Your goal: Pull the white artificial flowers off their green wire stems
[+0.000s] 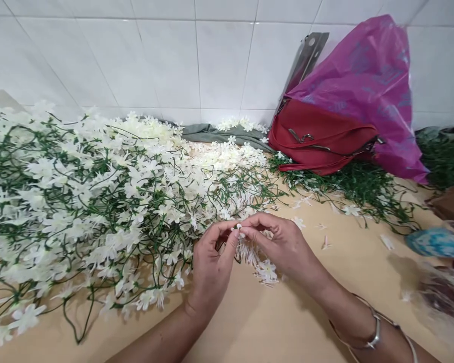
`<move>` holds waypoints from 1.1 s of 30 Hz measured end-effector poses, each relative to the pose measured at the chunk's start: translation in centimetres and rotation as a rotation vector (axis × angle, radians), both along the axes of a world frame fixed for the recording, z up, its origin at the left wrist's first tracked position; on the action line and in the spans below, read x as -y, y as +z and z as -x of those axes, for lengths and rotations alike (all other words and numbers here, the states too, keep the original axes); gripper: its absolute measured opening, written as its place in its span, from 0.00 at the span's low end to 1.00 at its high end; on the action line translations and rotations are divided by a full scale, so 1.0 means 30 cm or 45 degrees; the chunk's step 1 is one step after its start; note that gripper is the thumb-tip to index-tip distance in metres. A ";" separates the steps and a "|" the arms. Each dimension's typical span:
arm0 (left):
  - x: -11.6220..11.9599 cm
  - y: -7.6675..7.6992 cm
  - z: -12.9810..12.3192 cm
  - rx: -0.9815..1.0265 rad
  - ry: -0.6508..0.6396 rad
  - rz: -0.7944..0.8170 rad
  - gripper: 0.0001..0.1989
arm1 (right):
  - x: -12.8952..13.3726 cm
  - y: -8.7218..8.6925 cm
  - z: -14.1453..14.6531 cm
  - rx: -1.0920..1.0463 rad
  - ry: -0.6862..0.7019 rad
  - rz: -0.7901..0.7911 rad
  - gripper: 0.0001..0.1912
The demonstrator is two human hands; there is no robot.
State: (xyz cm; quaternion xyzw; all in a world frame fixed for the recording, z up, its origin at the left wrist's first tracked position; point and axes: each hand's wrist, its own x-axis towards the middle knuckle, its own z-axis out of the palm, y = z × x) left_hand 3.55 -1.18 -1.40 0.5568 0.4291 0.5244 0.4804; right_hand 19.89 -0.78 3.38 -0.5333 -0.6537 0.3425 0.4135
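Observation:
My left hand (214,257) and my right hand (281,243) meet fingertip to fingertip near the middle of the view. Between their pinched thumbs and forefingers is a small white artificial flower (238,228) with a bit of green stem, mostly covered by the fingers. Just beneath my fingers lie loose white stamens (249,252) and a single white blossom (266,271). To the left spreads a large heap of white artificial flowers (79,194) on green wiry stems, reaching close to my left hand.
A red handbag (317,133) leans by the tiled wall under a purple plastic bag (374,85). Green stems (359,184) lie before it. Pale blossoms (227,154) are piled at the back. Clear plastic wrapping (444,302) sits at the right on the tan surface (249,322).

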 end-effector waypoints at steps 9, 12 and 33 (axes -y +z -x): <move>-0.014 0.022 -0.007 0.230 0.076 0.139 0.07 | -0.052 -0.033 -0.052 -0.142 -0.192 -0.091 0.06; -0.017 0.030 -0.008 0.269 0.107 0.174 0.09 | -0.080 -0.040 -0.101 0.037 -0.422 -0.298 0.05; -0.026 0.038 -0.021 0.367 0.187 0.182 0.13 | -0.053 -0.042 -0.069 0.241 -0.246 -0.344 0.08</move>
